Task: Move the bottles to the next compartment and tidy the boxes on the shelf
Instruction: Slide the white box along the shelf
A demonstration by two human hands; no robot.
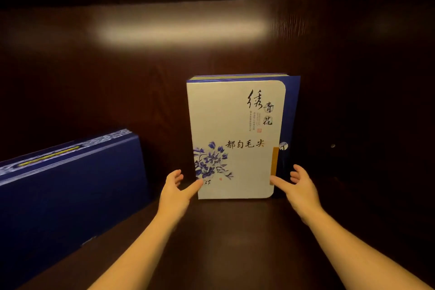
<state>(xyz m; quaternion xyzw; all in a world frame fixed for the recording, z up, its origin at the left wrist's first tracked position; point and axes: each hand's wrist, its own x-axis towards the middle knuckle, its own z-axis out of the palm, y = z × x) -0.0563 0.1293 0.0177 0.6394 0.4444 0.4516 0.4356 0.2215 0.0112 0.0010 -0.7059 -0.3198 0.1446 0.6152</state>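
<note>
A white box with blue flowers, black calligraphy and a blue spine stands upright against the dark back wall of the shelf compartment. My left hand is spread at its lower left corner, thumb tip touching the front face. At the lower right corner my right hand is spread too, thumb on the white edge, fingers beside the blue side. Neither hand is closed around the box. A long dark blue box rests on its side at the left. No bottles are in view.
The dark wooden shelf floor runs toward me beneath my forearms. The back wall reflects a strip of light. A small metal peg sits on the right side wall.
</note>
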